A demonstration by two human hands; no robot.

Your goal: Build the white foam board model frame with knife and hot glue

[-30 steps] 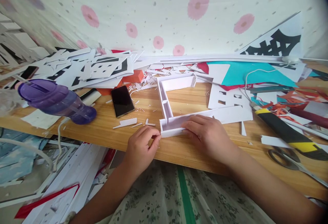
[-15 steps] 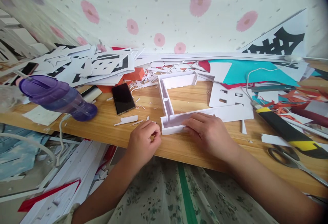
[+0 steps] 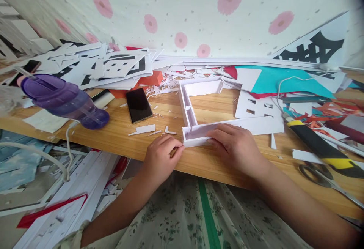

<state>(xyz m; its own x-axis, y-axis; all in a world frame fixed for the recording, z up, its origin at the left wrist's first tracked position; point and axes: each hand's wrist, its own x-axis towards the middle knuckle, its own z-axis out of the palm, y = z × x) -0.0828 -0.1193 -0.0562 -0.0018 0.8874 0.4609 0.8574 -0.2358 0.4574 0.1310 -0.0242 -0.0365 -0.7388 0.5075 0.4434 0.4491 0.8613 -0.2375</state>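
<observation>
A white, open-sided frame of narrow channels (image 3: 186,106), apparently foam board or stiff card, lies on the wooden table. My right hand (image 3: 237,144) grips its front channel wall, thumb on the near side and fingers over the top. A long flat white strip (image 3: 263,125) runs rightward from beneath that hand. At the frame's front left corner, my left hand (image 3: 163,152) is closed in a pinch, its fingertips touching or almost touching the corner. Whatever lies between those fingertips is hidden. Small white offcuts (image 3: 145,128) lie just beyond the left hand.
A black phone (image 3: 139,105) and a purple bottle (image 3: 65,101) are on the left. Scissors (image 3: 320,175) and a yellow-and-black tool (image 3: 324,148) lie at right. Cut white sheets (image 3: 119,65), turquoise sheeting (image 3: 284,82) and scraps line the back. A white cable (image 3: 68,148) hangs over the front edge.
The view has shifted slightly. The left fingertips have come closer to the frame's corner, and an L-shaped white offcut beyond that hand shows more fully. The right hand keeps its grip.
</observation>
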